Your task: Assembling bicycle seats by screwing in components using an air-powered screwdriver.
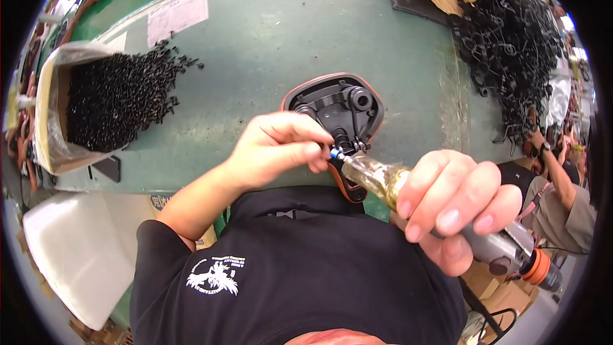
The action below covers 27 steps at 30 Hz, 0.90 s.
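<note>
Closest to the lens, the right hand (pixel 456 207) clenches a powered screwdriver (pixel 440 207), its tip at the upturned bicycle saddle (pixel 338 112) on the green table (pixel 268 45). Left hand (pixel 278 147) pinches a small part at that tip. Black screws (pixel 118 96) spill from a carton.

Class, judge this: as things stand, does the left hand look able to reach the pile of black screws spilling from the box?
Probably yes: the left hand holds nothing bulky, and only bare green table lies between it and the black screws.
</note>
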{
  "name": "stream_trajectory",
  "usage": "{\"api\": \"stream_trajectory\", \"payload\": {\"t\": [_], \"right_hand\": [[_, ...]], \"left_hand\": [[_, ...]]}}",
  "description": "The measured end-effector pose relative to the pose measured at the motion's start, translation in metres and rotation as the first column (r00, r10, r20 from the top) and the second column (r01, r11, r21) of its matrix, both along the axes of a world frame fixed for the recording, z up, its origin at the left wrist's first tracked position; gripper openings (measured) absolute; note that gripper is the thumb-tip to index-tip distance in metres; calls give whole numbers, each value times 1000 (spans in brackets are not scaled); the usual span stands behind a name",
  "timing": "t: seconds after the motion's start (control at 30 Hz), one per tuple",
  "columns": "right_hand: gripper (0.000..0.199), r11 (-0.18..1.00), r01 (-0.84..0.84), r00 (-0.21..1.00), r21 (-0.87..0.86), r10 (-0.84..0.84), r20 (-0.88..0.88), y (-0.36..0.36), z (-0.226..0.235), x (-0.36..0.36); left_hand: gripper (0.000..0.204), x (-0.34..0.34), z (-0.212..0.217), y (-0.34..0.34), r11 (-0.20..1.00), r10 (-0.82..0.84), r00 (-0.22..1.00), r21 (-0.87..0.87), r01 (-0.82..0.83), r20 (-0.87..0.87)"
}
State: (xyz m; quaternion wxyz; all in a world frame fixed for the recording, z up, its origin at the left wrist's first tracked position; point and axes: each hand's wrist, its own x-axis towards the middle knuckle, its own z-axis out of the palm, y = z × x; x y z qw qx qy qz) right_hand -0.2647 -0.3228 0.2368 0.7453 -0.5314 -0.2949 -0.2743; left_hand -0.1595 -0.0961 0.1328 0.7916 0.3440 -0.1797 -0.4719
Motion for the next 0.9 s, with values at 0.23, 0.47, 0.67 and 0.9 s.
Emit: {"api": "stream_trajectory", "payload": {"t": [0.23,0.47,0.67,0.9], "right_hand": [[32,996,80,997,-25,-81,-18,-9,-2,-22],[32,991,130,991,20,-129,-14,-23,-8,-22],[37,918,334,940,-216,-341,2,-33,-3,-33],[36,920,381,898,-95,-393,-198,-28,-20,-25]], "left_hand": [[24,-7,-6,-32,994,-34,998,-99,40,61],[18,-1,7,-45,990,-141,983,6,141,114],[63,84,20,-78,967,-125,21,126,-222,992],[56,113,-9,-130,943,-295,-26,296,152,955]]}}
